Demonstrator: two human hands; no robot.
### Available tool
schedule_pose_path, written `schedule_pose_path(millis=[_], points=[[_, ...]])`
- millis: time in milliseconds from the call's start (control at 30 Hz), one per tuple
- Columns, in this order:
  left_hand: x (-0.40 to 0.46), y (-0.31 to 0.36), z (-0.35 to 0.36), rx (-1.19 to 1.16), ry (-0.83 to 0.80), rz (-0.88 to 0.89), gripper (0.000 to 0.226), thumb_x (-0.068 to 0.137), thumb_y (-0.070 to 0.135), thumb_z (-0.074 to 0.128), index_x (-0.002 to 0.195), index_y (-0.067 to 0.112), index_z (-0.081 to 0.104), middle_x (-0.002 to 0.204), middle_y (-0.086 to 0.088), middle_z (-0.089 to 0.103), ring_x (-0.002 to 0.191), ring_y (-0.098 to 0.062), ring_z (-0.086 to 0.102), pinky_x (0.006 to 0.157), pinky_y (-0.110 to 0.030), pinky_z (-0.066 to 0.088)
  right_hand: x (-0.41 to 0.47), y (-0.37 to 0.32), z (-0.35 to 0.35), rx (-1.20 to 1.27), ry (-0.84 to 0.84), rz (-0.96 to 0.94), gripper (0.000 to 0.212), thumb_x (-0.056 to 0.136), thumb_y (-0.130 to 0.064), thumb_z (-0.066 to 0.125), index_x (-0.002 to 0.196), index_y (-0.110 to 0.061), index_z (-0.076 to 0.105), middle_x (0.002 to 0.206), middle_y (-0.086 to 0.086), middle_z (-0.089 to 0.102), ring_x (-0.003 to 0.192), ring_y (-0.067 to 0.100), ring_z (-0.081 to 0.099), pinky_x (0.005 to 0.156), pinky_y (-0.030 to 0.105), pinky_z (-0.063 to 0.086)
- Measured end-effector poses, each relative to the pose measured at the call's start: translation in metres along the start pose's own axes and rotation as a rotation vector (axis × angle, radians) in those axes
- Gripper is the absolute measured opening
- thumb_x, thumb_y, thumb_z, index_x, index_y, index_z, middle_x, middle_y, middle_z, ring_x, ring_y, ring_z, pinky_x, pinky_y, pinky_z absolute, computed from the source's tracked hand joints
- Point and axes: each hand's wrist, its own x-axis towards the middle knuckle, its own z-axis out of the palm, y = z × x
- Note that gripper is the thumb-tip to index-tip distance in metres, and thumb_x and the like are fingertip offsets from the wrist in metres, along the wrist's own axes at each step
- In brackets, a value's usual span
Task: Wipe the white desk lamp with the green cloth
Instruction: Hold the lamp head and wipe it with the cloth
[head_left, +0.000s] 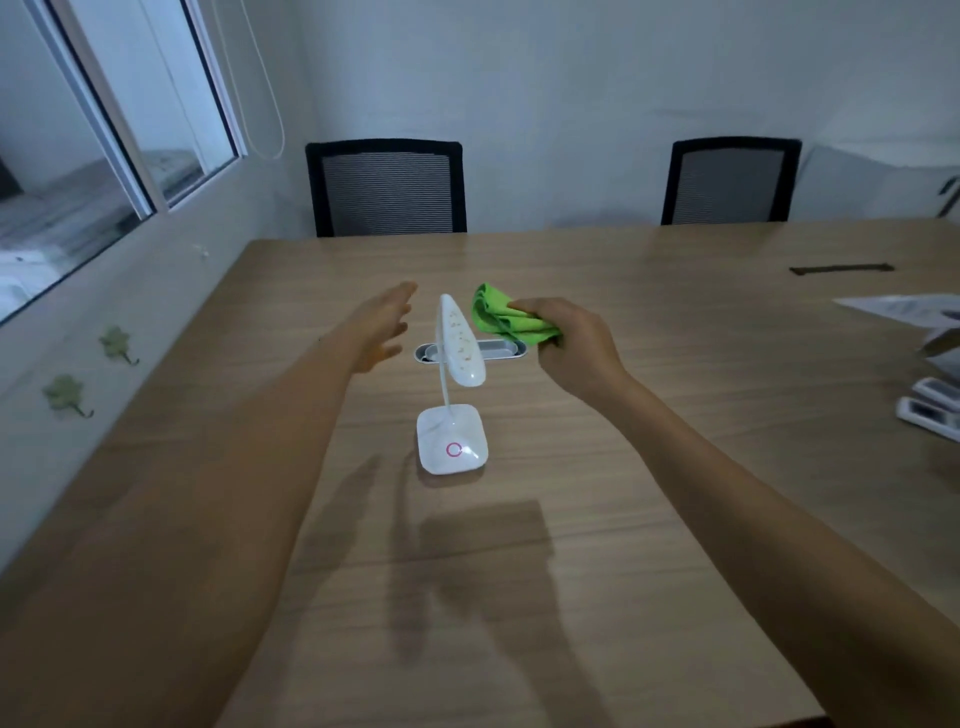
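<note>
The white desk lamp (453, 439) stands in the middle of the wooden table (649, 415). It has a square base with a pink ring, a thin curved neck and a long head tilted up. My right hand (576, 348) is just right of the lamp head and is closed on the bunched green cloth (506, 317); cloth and head look slightly apart. Left of the lamp head, my left hand (382, 327) hovers with its fingers spread and nothing in it, not touching the lamp.
A grey cable port (498, 349) is set in the table behind the lamp. Papers (904, 306) and white devices (930, 405) lie at the right edge. Two black mesh chairs (387, 187) (730, 182) stand at the far side. The wall and a window (104, 156) run along the left.
</note>
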Motion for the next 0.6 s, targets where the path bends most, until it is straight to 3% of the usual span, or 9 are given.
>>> schedule_pose_path(millis=[100,233,367,467,600], points=[[0.005,0.006,0.007,-0.046,-0.126,0.014,0.055,0.087,0.057,0.049,0.135,0.030,0.049,0.147,0.003,0.045,0.133,-0.020,0.043,0.111,-0.042,0.036,0.007,-0.010,-0.003,0.037,-0.029,-0.021,0.059,0.063,0.011,0.046,0.113,-0.014,0.065,0.114,0.014,0.068,0.104,0.029,0.062,0.086,0.027,0.046],[0.010,0.002,0.016,-0.109,-0.173,0.010,0.036,0.082,0.043,0.065,0.111,0.021,0.064,0.127,0.005,0.062,0.122,-0.018,0.056,0.102,-0.034,0.046,0.019,-0.023,-0.004,0.047,-0.062,-0.012,0.060,0.065,0.014,0.045,0.115,-0.014,0.064,0.117,0.011,0.067,0.108,0.026,0.060,0.086,0.021,0.043],[0.009,0.002,0.014,-0.114,-0.147,0.018,0.034,0.077,0.041,0.070,0.106,0.023,0.065,0.126,0.004,0.064,0.120,-0.019,0.055,0.105,-0.036,0.043,0.024,-0.031,-0.006,0.024,-0.173,-0.018,0.061,0.066,0.015,0.042,0.115,-0.014,0.064,0.120,0.011,0.066,0.111,0.028,0.058,0.094,0.032,0.047],[0.009,0.002,0.013,-0.120,-0.144,0.010,0.025,0.082,0.039,0.066,0.103,0.026,0.066,0.119,0.006,0.064,0.114,-0.016,0.055,0.102,-0.033,0.042,0.019,-0.032,-0.009,-0.021,-0.212,-0.064,0.057,0.067,0.015,0.045,0.113,-0.013,0.065,0.117,0.011,0.067,0.108,0.028,0.060,0.089,0.028,0.046],[0.010,0.001,0.012,-0.108,-0.158,0.018,0.030,0.085,0.038,0.064,0.112,0.025,0.067,0.113,0.008,0.066,0.110,-0.013,0.057,0.102,-0.032,0.044,0.001,-0.036,-0.019,-0.028,-0.215,-0.192,0.050,0.065,0.009,0.048,0.106,-0.010,0.068,0.107,0.014,0.071,0.098,0.031,0.064,0.084,0.029,0.047]])
